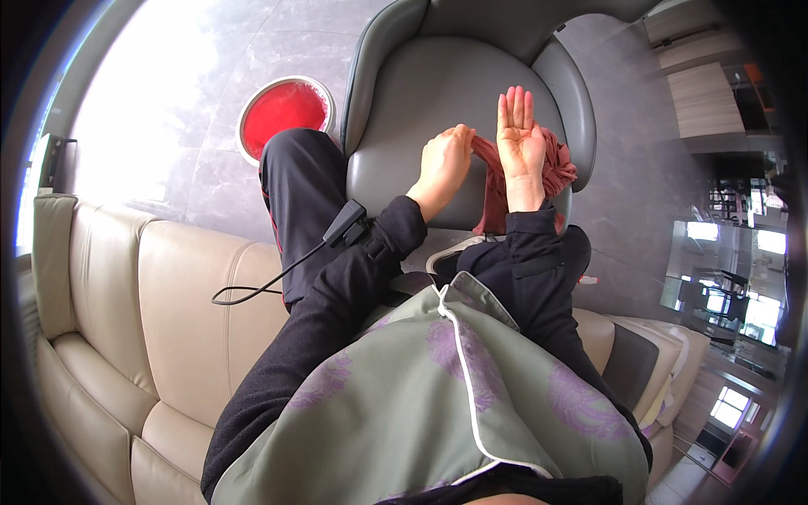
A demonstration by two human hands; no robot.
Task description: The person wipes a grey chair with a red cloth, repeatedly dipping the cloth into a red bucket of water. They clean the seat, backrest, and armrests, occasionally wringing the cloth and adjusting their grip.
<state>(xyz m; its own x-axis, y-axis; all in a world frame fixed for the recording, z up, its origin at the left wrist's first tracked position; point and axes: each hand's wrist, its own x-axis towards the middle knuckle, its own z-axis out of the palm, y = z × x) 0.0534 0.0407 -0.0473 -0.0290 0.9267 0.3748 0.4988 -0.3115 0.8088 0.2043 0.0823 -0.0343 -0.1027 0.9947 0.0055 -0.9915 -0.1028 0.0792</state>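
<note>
A grey leather-look chair (pixel 404 95) stands before me with a crumpled reddish-brown cloth (pixel 555 165) at the right of its seat. My left hand (pixel 443 165), its back to the camera, pinches one drawn-out end of the cloth. My right hand (pixel 522 142) is held palm up, fingers straight and side by side, over the cloth. Nothing lies on the palm; whether its back touches the cloth is hidden. A black device (pixel 345 224) with a cable sits by my left sleeve.
A round red-topped stool or tub (pixel 285 115) with a pale rim stands on the grey tiled floor left of the chair. A beige leather sofa (pixel 183 303) runs behind me on the left and right. Glass-topped furniture (pixel 719 278) stands at the far right.
</note>
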